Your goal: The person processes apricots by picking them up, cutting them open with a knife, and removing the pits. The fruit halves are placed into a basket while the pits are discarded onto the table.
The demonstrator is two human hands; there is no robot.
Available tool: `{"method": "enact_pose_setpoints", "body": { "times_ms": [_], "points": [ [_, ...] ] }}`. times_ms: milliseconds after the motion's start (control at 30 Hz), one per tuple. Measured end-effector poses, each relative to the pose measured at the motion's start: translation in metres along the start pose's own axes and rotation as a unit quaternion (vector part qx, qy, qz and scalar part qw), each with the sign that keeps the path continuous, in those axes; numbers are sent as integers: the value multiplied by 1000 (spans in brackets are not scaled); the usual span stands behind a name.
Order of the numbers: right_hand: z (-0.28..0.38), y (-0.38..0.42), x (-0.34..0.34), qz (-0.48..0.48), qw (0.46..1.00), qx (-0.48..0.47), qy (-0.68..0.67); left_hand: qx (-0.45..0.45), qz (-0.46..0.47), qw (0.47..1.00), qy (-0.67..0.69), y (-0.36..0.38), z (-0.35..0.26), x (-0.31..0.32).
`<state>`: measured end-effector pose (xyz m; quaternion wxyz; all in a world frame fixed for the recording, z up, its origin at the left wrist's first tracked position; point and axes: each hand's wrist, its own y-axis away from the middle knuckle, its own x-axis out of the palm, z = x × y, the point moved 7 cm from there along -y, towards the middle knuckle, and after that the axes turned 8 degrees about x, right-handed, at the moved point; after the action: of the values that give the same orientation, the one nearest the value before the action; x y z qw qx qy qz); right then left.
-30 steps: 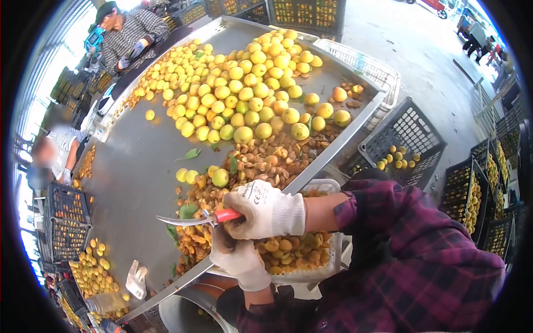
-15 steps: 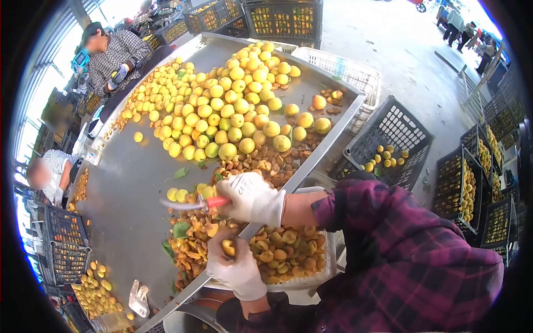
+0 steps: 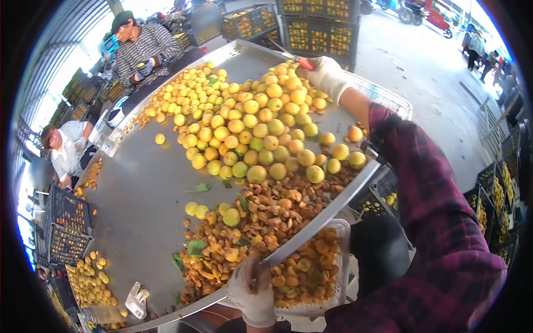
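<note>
My right hand (image 3: 327,77), in a white glove, is closed around the red handle of a tool (image 3: 305,63) at the far side of a heap of yellow fruit (image 3: 244,119). The tool's thin metal part points up and left. My gloved left hand (image 3: 252,288) is at the near metal rim, its bare-looking fingers curled together; what they hold is hidden. Beside it lie brownish-orange pits and fruit pieces (image 3: 277,205) on the metal table (image 3: 133,194). Below the rim, a white basket (image 3: 345,252) holds halved fruit.
Two people (image 3: 145,47) (image 3: 69,147) sit across the table. A white glove (image 3: 137,300) lies at its lower left. Black crates (image 3: 69,222) of fruit stand at the left, more at the back and right. A white crate (image 3: 383,94) is behind the right corner.
My right hand has moved up and away with the red-handled tool, from the pieces to the far side of the heap. My left hand has lowered; the fruit seen in it no longer shows. The view has shifted.
</note>
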<state>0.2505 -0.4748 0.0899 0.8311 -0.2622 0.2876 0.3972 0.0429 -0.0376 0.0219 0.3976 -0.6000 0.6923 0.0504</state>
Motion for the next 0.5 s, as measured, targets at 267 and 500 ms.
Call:
{"method": "enact_pose_setpoints", "body": {
  "times_ms": [267,500],
  "points": [
    [-72,-99,104,-1,976,-66,205,-31,48,998,32,1,19,12],
    [-89,-67,113,25,950,-131,281,-27,24,997,61,3,13,3]
  ]
}}
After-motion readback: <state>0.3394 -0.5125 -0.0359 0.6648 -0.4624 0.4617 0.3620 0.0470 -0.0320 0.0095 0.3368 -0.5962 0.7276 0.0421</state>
